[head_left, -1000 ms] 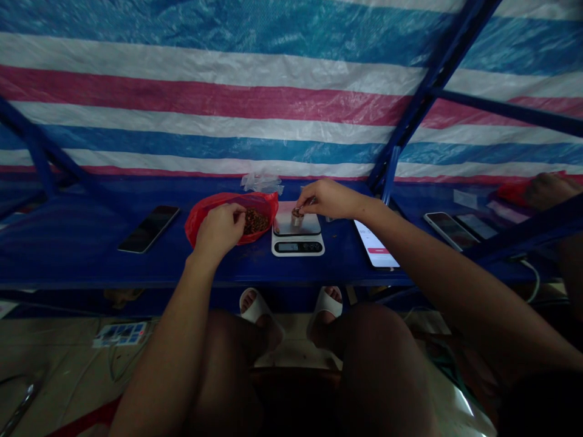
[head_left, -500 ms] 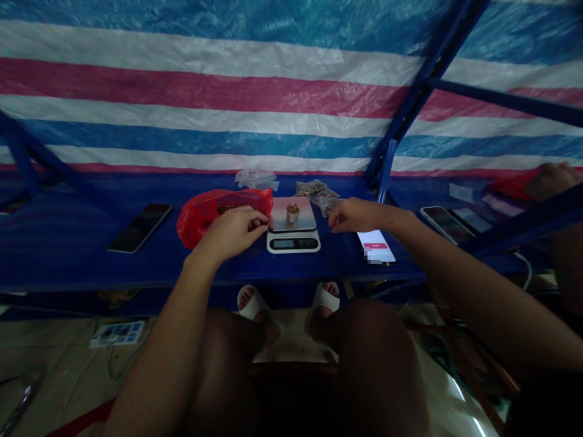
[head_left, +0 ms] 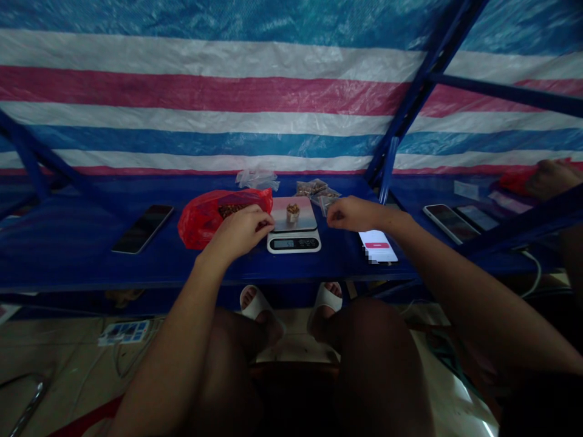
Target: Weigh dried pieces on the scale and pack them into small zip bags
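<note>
Your left hand (head_left: pixel 241 230) is curled almost shut at the edge of the red plastic bag (head_left: pixel 200 221), just beside the kitchen scale (head_left: pixel 294 244). You cannot tell if it holds anything. Your right hand (head_left: pixel 353 213) is half curled near the small clear packets (head_left: pixel 317 193), and you cannot tell if it holds anything either. A small cup (head_left: pixel 293 217) of brown bits stands on the scale, on the blue table (head_left: pixel 91 243).

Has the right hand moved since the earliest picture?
Yes, rightward: the right hand was over the pan of the digital kitchen scale and is now beside it.
</note>
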`<state>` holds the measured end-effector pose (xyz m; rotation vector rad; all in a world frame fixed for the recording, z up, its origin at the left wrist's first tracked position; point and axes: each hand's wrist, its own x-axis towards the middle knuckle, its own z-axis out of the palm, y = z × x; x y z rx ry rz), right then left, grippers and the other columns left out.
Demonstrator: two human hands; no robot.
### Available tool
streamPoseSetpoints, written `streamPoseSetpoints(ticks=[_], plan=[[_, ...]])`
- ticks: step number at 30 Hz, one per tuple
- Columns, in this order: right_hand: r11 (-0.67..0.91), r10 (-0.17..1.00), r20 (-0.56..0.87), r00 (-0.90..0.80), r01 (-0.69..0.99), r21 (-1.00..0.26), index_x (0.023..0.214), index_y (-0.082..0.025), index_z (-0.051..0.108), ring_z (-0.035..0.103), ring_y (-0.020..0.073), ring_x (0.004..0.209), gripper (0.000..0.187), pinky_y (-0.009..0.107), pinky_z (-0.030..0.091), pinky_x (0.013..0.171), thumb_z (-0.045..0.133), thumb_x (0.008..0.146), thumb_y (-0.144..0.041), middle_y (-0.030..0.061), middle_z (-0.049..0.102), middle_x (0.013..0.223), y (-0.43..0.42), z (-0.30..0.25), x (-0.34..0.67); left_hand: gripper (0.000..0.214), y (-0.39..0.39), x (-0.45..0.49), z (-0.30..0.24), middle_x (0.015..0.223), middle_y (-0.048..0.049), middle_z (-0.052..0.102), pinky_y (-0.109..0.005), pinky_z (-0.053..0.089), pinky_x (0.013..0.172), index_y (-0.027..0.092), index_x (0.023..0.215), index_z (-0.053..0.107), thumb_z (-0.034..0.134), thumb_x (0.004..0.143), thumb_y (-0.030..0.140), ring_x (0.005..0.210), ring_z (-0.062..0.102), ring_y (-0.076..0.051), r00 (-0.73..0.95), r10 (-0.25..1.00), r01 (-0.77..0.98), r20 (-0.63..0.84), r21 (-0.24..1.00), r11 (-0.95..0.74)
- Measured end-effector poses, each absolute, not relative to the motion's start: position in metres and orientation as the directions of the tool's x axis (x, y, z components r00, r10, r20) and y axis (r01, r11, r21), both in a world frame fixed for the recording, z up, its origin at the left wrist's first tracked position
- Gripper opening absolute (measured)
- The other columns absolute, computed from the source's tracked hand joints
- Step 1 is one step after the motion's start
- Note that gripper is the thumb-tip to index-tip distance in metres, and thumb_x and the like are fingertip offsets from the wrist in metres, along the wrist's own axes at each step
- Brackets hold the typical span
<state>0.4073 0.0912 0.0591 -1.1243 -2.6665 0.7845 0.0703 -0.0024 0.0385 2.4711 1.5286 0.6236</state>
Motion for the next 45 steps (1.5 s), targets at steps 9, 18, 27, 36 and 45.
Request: streamPoseSetpoints(ticks=[9,18,27,36,45], plan=[[0.637,0.734,0.308,-0.605,0.457,-0.621,0.094,-0.021,0.083,0.071,0.0216,0.081,0.017,0.036,0.051,0.077,0.07,0.093,-0.032,0.0055,0.083,0.092,0.076,0.075,0.355,0.017,-0.001,0.082,0.046,0.108,-0.0084,0.076,-0.04,0.056,0.09,0.022,0.098,0.076,0.064,0.107,0.031,0.099,0.073,-0.027,0.285,0.878,0.786,0.385,0.43,-0.444],[0.583,0.795,0.373,-0.479,0.433,-0.687,0.094,-0.021,0.083,0.065,0.0202,0.081,0.016,0.037,0.049,0.077,0.072,0.094,-0.032,0.0057,0.082,0.093,0.079,0.058,0.333,0.019,0.022,0.108,0.044,0.106,-0.0082,0.081,-0.04,0.056,0.094,0.021,0.105,0.077,0.061,0.109,0.031,0.101,0.073,-0.025,0.191,0.829,0.731,0.527,0.487,-0.478],[0.614,0.771,0.402,-0.494,0.41,-0.675,0.09,-0.024,0.083,0.068,0.0227,0.089,0.014,0.04,0.051,0.084,0.072,0.095,-0.031,0.0051,0.082,0.095,0.08,0.045,0.327,0.021,0.031,0.119,0.038,0.106,-0.009,0.08,-0.039,0.057,0.095,0.02,0.109,0.079,0.059,0.109,0.029,0.1,0.073,-0.024,0.203,0.826,0.722,0.526,0.489,-0.488],[0.618,0.78,0.452,-0.433,0.423,-0.663,0.098,-0.023,0.084,0.069,0.0239,0.095,0.017,0.039,0.05,0.087,0.067,0.099,-0.028,0.0062,0.082,0.1,0.082,0.041,0.334,0.023,0.033,0.12,0.04,0.11,-0.0096,0.078,-0.041,0.056,0.098,0.019,0.108,0.08,0.06,0.11,0.029,0.104,0.073,-0.026,0.244,0.813,0.713,0.53,0.47,-0.52],[0.584,0.802,0.416,-0.429,0.42,-0.694,0.1,-0.023,0.084,0.07,0.0253,0.097,0.018,0.04,0.051,0.089,0.067,0.1,-0.031,0.0064,0.083,0.1,0.082,0.034,0.336,0.026,0.035,0.119,0.038,0.117,-0.0098,0.08,-0.042,0.058,0.102,0.022,0.113,0.083,0.059,0.111,0.03,0.111,0.074,-0.027,0.27,0.819,0.737,0.506,0.439,-0.515]])
